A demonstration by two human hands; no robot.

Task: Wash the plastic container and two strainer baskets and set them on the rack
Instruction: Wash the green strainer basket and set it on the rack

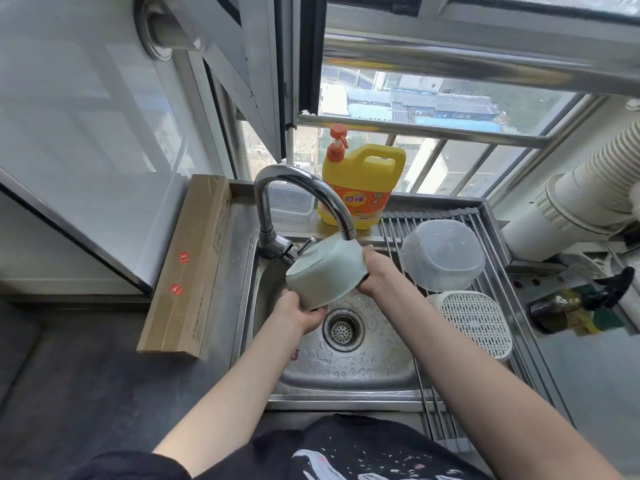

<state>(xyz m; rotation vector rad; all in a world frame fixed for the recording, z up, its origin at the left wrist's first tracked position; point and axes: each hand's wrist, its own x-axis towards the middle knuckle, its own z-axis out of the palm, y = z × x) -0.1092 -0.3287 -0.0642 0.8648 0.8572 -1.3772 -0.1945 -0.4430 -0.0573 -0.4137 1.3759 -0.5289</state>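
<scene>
Two hands on the pale green strainer basket [323,271] right now: your left hand [299,311] is wrapped around its lower rim from underneath, your right hand [375,271] is clamped on the far rim, fingers curled over the edge. You've got it tilted on its side, mesh bottom facing up-left, right under the faucet [277,202] spout and above the wet sink [346,372], drain [343,329] just below. I can't tell if water is running. Over on the rack [491,271] to the right, the clear plastic container [443,254] sits upside down, and the white strainer basket [474,323] sits just in front of it, also flipped. Yellow dish soap jug [360,183] stands behind the faucet on the ledge.
</scene>
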